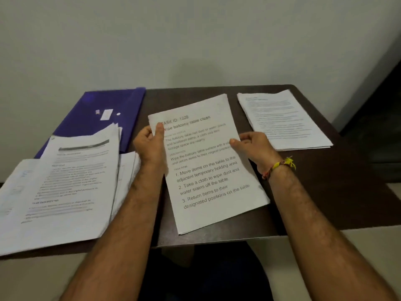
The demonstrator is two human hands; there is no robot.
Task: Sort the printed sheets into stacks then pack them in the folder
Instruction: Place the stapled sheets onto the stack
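Both forearms reach forward over the near table edge, wrists roughly level. The left hand (149, 144) and right hand (253, 146) flank one sheaf (212, 170) — thumbs on top, fingers curled under its side edges. The table (325, 192) is dark brown, set against a pale wall (195, 40). Grip: each hand pinches the sheaf, thumb clamped against fingers; the sheaf's near end rests on the table. Left of the left fingers lies a loose pile (60, 187), partly over a blue folder (97, 114). Right of the right fingers — a neat stack (282, 120).
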